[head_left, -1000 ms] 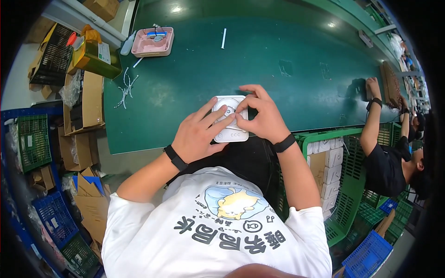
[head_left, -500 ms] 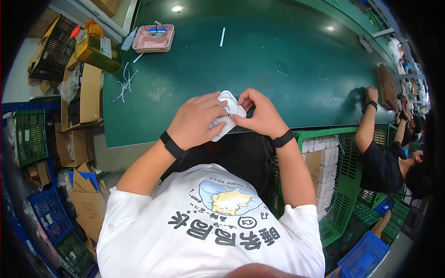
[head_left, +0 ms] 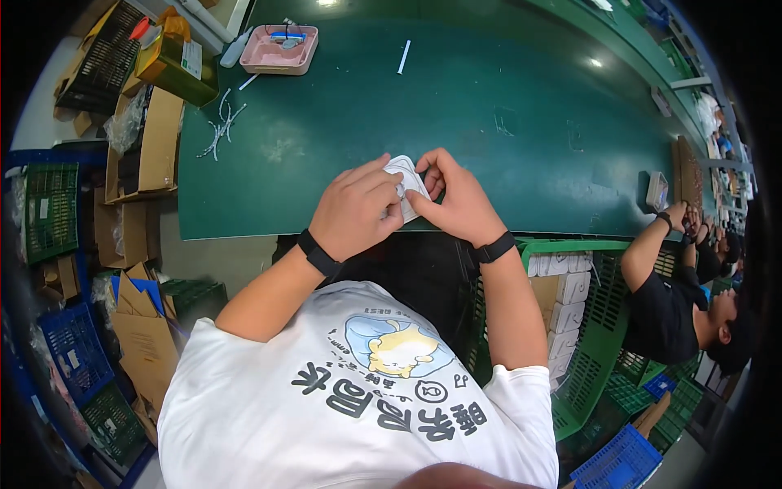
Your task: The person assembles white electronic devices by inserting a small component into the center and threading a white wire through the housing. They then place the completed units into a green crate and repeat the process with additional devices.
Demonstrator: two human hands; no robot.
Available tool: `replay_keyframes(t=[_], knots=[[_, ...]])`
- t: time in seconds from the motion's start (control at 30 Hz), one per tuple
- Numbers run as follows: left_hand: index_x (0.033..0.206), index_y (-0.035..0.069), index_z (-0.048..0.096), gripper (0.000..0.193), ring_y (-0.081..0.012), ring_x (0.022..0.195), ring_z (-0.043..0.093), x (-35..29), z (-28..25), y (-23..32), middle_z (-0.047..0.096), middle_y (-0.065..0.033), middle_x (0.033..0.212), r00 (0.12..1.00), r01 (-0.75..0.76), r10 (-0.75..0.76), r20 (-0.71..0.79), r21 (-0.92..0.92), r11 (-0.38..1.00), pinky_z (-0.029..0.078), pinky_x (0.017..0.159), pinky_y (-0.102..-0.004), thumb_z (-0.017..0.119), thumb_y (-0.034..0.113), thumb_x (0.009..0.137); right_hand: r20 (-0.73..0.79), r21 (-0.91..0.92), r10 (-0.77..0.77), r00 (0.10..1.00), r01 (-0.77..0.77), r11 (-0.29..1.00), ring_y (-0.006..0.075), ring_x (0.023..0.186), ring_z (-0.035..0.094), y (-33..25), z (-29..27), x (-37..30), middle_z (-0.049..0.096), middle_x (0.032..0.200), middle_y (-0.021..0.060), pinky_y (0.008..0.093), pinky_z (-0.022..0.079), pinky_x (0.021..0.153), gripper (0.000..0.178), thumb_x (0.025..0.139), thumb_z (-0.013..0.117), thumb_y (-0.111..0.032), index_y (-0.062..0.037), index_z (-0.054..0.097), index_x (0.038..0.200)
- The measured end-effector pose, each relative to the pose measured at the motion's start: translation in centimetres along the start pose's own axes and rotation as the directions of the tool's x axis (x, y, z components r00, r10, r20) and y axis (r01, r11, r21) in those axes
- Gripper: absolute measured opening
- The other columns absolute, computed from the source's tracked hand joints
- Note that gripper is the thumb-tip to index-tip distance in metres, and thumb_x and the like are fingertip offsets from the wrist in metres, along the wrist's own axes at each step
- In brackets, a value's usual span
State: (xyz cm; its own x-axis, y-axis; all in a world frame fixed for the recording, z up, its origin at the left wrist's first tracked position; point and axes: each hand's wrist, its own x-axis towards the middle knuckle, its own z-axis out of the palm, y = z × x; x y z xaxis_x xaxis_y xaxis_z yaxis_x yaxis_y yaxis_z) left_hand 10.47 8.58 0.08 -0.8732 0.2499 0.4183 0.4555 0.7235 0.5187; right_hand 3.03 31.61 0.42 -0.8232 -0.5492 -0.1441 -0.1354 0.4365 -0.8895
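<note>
Close to the near edge of the green table [head_left: 326,114], a small flat white piece [head_left: 405,169] with rounded corners and thin dark curved lines is between my hands. My left hand [head_left: 358,205] covers its left side, fingers bent and thumb pressed in. On the other side, my right hand [head_left: 456,200] grips the right edge with its thumb on top and its fingers curled. Much of the piece is hidden under my left hand, and its exact kind cannot be made out.
Right of me stands a green crate [head_left: 590,342] stacked with similar white pieces [head_left: 570,301]. At the far left lie a pink tray [head_left: 281,63] and white ties [head_left: 220,126]. A white strip [head_left: 404,57] lies farther back. A co-worker [head_left: 672,301] sits at the right.
My left fingers have bent further in over the white piece, and less of it shows. The right hand keeps its hold. The co-worker's arm has shifted and a small box now shows beside it.
</note>
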Motion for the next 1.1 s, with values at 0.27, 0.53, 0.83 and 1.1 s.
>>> replay_keyframes(t=[0.27,0.53,0.83,1.1], knots=[[0.093,0.006,0.075,0.015,-0.0396,0.127,0.076,0.8,-0.4,-0.1,0.080,-0.0093,0.115,0.994,0.098,-0.093,0.050,-0.090,0.991,0.063,0.103,-0.0472,0.087,0.006,0.084,-0.003,0.028,-0.001,1.000,0.001,1.000,0.0149,0.087,0.062,0.2,0.1,-0.4,0.063,0.095,0.0037,0.0322,0.055,0.080,0.039,0.096,0.084,-0.016,-0.0028,0.064,0.127],[0.112,0.011,0.078,0.029,-0.0371,0.120,0.064,2.4,-1.2,-1.4,0.064,-0.0108,0.121,0.937,0.328,-0.268,0.225,-0.305,0.894,0.057,0.110,-0.0454,0.088,0.009,0.085,-0.006,-0.007,-0.013,1.000,0.013,1.000,0.0163,0.088,0.062,-0.3,0.0,-0.5,0.064,0.101,0.0058,0.0328,0.056,0.082,0.042,0.094,0.081,-0.013,-0.0027,0.063,0.130],[0.117,0.008,0.075,0.030,-0.0398,0.133,0.062,2.2,-0.8,-1.5,0.068,-0.0138,0.147,0.963,0.225,-0.175,0.207,-0.248,0.942,0.053,0.114,-0.0489,0.087,0.013,0.090,-0.112,-0.173,-0.268,0.957,0.247,0.953,0.0240,0.103,0.076,-0.4,0.4,-1.4,0.077,0.124,0.0116,0.0354,0.062,0.089,0.031,0.095,0.088,-0.012,-0.0046,0.081,0.124],[0.117,0.006,0.074,0.031,-0.0395,0.135,0.062,0.4,1.2,-1.5,0.068,-0.0145,0.150,0.966,0.258,-0.252,0.057,-0.312,0.915,0.053,0.116,-0.0492,0.087,0.014,0.089,-0.139,-0.346,-0.378,0.915,0.312,0.885,0.0291,0.106,0.082,0.0,0.8,-1.2,0.081,0.132,0.0116,0.0387,0.068,0.090,0.021,0.092,0.091,-0.011,-0.0083,0.091,0.113]])
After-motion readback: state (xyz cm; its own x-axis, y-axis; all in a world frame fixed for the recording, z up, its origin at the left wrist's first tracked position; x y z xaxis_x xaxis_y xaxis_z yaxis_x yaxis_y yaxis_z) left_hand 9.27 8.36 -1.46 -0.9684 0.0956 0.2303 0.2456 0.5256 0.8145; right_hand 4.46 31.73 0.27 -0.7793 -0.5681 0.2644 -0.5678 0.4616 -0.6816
